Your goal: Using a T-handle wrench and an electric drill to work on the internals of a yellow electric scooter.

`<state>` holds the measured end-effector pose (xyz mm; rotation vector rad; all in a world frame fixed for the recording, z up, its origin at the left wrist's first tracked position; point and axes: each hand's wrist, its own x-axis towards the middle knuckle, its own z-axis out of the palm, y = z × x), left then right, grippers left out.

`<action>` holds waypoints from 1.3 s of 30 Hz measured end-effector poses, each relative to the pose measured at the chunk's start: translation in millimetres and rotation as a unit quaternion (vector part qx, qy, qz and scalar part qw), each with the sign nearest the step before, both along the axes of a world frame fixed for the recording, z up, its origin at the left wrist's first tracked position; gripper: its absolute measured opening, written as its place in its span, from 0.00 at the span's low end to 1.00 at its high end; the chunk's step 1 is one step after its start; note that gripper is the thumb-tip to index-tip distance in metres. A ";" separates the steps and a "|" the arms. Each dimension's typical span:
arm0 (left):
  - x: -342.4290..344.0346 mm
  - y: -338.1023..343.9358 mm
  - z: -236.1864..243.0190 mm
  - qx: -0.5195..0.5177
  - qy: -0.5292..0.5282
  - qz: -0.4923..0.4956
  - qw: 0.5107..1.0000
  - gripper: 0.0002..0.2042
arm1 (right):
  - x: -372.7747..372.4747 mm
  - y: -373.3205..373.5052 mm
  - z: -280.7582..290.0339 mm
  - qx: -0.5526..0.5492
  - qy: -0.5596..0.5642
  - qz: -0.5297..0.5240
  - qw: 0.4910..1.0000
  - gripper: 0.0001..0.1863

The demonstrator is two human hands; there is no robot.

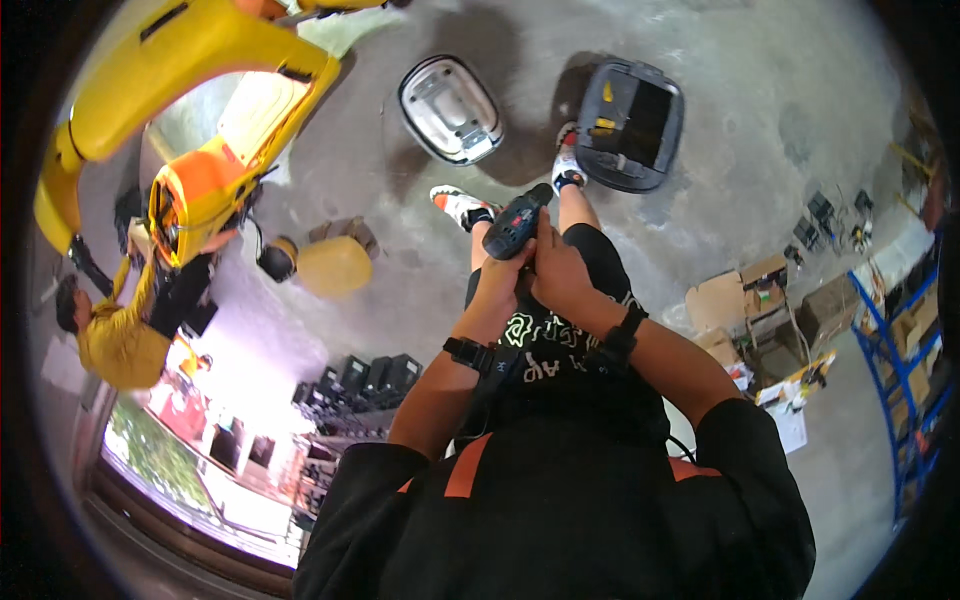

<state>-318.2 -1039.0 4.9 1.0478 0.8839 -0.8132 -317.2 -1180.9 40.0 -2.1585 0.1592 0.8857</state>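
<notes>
A dark cordless drill point(512, 228) is in front of my body, its chuck pointing away and to the right. My left hand point(500, 282) is closed around its near end. My right hand point(558, 268) grips it from the right side, thumb and fingers along the body. The fingers partly overlap, and the drill's handle is hidden between the hands. Past my feet lies an oval silver-white shell point(450, 110) with a dark rim. To its right, by my right shoe, is a dark grey tub-like housing point(598, 165) with small yellow pieces in it.
A large yellow-orange vehicle point(200, 75) fills the upper left, with a person in yellow point(125, 345) beside it. A yellow container point(335, 267) sits left of my legs. Several black units point(365, 378) stand lower left. Cardboard boxes point(716, 302) and a blue rack point(880, 345) are right.
</notes>
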 end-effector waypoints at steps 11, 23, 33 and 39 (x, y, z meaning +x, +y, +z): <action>3.8 54.1 -8.4 -0.069 0.104 0.107 0.986 0.16 | 28.0 65.2 -36.8 0.093 0.140 0.155 0.974 0.53; -77.0 134.1 -194.8 -0.047 0.306 0.419 0.853 0.10 | 97.8 113.0 -415.8 -0.002 0.347 -0.147 0.926 0.21; -96.2 150.3 -216.7 -0.028 0.310 0.370 0.875 0.11 | 71.0 172.6 -509.7 -0.205 0.180 -0.279 0.921 0.17; -93.6 151.1 -217.9 -0.077 0.316 0.391 0.861 0.11 | 75.4 173.0 -502.2 -0.147 0.189 -0.374 0.896 0.11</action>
